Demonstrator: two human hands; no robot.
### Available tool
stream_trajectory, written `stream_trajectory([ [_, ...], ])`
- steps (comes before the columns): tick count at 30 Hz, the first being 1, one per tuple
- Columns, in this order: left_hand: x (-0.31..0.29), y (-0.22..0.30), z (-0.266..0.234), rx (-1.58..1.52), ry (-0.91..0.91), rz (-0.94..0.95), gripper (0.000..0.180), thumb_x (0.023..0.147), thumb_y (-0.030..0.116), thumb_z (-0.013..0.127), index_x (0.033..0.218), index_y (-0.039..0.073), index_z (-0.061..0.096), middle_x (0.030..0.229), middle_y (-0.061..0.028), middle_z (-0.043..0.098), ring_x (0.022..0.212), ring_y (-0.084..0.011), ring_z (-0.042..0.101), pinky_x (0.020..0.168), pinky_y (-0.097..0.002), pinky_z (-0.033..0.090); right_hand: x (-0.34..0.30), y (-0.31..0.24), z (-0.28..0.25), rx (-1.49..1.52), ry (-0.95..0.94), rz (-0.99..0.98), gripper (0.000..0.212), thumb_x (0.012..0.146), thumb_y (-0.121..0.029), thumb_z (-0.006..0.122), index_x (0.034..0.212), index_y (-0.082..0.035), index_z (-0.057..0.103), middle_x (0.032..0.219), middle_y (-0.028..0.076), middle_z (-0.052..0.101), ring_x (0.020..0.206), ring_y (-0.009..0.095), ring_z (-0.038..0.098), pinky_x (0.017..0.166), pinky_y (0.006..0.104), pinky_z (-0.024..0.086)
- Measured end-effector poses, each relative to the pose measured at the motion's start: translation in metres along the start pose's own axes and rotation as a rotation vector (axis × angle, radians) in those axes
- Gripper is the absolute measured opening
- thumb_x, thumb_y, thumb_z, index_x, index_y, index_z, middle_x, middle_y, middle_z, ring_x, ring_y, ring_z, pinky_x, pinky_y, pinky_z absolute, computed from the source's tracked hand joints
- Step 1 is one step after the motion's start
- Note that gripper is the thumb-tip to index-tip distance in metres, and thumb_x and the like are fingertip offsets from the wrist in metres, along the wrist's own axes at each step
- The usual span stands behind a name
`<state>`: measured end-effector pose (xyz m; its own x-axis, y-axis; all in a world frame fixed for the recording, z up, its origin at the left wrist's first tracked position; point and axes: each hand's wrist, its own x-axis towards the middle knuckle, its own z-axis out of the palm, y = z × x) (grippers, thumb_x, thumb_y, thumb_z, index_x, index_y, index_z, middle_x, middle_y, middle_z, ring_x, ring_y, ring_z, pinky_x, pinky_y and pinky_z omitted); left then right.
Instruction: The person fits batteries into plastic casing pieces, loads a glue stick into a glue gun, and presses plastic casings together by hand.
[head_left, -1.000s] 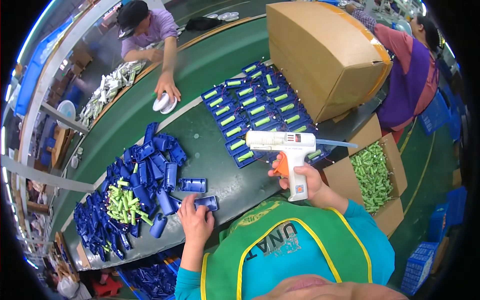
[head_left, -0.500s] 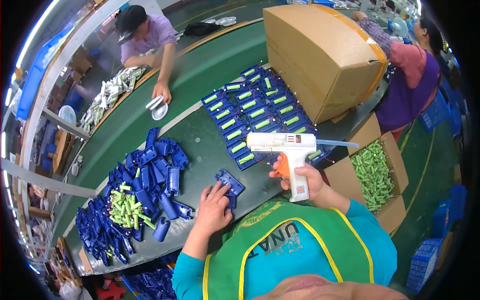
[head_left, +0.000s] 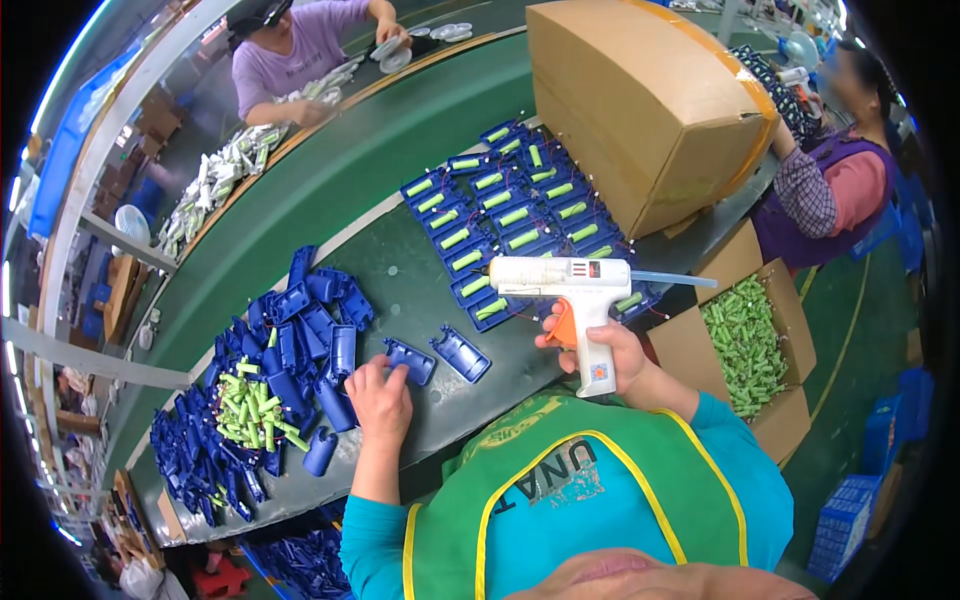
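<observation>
My right hand (head_left: 612,352) grips a white glue gun (head_left: 580,288) with an orange trigger, its nozzle pointing left over the green table (head_left: 390,250). My left hand (head_left: 378,398) rests palm down on the table, fingers touching a blue plastic case half (head_left: 410,360). A second blue case half (head_left: 461,353) lies just to its right, apart from the hand. Left of my hand is a heap of blue case halves (head_left: 290,350) with green cylindrical cells (head_left: 245,405) among them.
Rows of blue cases holding green cells (head_left: 510,205) lie beyond the gun. A large cardboard box (head_left: 640,100) stands at the back right. An open carton of green cells (head_left: 745,345) sits at my right. One person works across the table, another at the right.
My left hand set a blue case half down on the table, then slid back left to a second one beside the heap. The glue gun has stayed almost still.
</observation>
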<state>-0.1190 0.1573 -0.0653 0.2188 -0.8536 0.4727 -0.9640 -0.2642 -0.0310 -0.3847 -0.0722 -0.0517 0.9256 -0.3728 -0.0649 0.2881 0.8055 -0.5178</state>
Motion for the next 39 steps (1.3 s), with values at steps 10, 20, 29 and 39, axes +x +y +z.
stream_trajectory([
  [10,0.021,0.047,0.018,-0.041,-0.126,-0.321,0.026,0.072,0.031,0.075,0.083,0.011,0.064,0.086,-0.0083,0.057,0.086,-0.029,0.054,0.073,-0.043,0.037,-0.003,0.002,-0.001,-0.019,0.019,-0.019,0.055,0.082,-0.02,0.063,0.132,-0.005,0.046,0.122,0.014,0.058,0.119,0.032,0.058,0.072,0.0332,0.056],
  [20,-0.01,0.001,-0.004,-0.251,-0.151,-0.16,0.017,0.072,0.002,0.065,0.087,0.011,0.066,0.106,-0.008,0.059,0.101,-0.0299,0.055,0.081,-0.0413,0.042,-0.003,0.003,-0.005,-0.082,0.054,-0.064,0.061,0.082,-0.022,0.063,0.136,-0.003,0.04,0.121,0.015,0.055,0.119,0.033,0.056,0.068,0.0325,0.056],
  [29,0.01,0.043,-0.003,-0.195,-0.085,-0.347,0.029,0.067,0.031,0.08,0.085,0.012,0.066,0.096,-0.0055,0.058,0.092,-0.0281,0.054,0.079,-0.0409,0.038,0.002,0.007,-0.005,-0.114,0.047,-0.038,0.059,0.084,-0.023,0.061,0.136,-0.004,0.04,0.123,0.013,0.055,0.12,0.033,0.056,0.067,0.0314,0.055],
  [39,-0.006,0.036,0.0,-0.234,-0.216,-0.278,0.018,0.068,0.012,0.075,0.083,0.012,0.065,0.095,-0.0047,0.059,0.092,-0.0272,0.055,0.08,-0.0406,0.039,-0.009,-0.003,-0.002,-0.254,0.11,-0.108,0.061,0.082,-0.024,0.061,0.135,-0.001,0.04,0.124,0.018,0.055,0.123,0.034,0.054,0.068,0.0324,0.058],
])
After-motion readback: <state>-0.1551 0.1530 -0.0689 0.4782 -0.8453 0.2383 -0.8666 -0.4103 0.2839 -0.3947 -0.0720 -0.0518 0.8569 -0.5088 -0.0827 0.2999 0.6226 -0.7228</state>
